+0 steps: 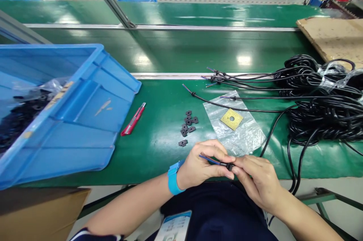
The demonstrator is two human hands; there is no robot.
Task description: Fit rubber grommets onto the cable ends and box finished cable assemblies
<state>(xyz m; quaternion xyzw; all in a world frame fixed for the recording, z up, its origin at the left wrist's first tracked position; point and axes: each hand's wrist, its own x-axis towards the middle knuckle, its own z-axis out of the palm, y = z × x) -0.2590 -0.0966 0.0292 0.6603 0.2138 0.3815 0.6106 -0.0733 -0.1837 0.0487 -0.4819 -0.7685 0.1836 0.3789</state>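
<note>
Black cable end (227, 165), with thin blue and red wires sticking out to the left, sits low in the frame just right of centre, pinched between both hands. The left hand (202, 165) closes thumb and fingers around the wires; the right hand (259, 180) grips the cable just beside it. Above the hands lie small black clips (188, 123), a clear plastic bag (235, 127) and a red utility knife (134, 119). A blue bin (85, 120) fills the left; coiled black cables (320, 108) fill the right.

Green bench (159, 146): bin (85, 120), cables (320, 116), perhaps clips (188, 124)
</note>
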